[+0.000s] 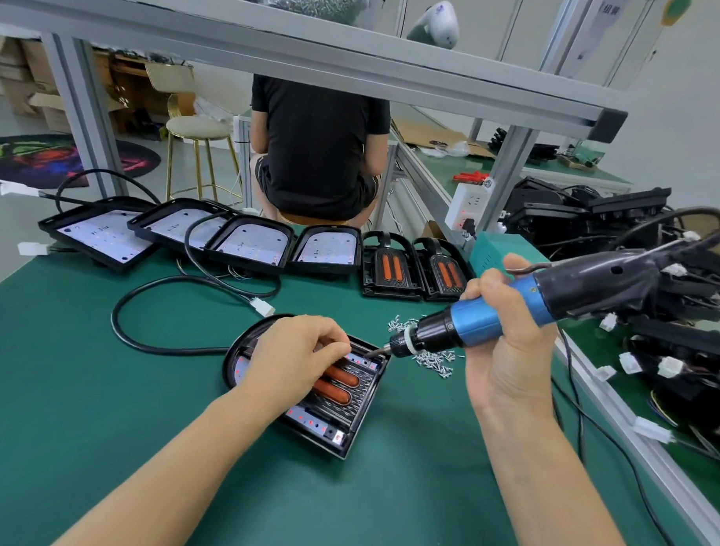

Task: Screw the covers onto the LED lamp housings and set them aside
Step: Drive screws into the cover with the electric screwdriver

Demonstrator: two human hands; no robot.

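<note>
A black LED lamp housing (347, 428) lies on the green mat in front of me, with a ribbed black cover bearing two orange lenses (338, 386) set in it. My left hand (296, 356) rests on the cover, fingers curled, fingertips pinching near the bit at the housing's far corner; what they pinch is hidden. My right hand (503, 341) grips a blue and black electric screwdriver (490, 313), its bit tip touching that far corner. A pile of small silver screws (432, 358) lies just behind the bit.
Several open housings (247, 244) with white LED boards and two covered lamps (391, 267) line the back of the mat. Black cables (157, 345) loop at the left. A heap of black housings and connectors (679, 343) fills the right. A person in black sits behind the bench.
</note>
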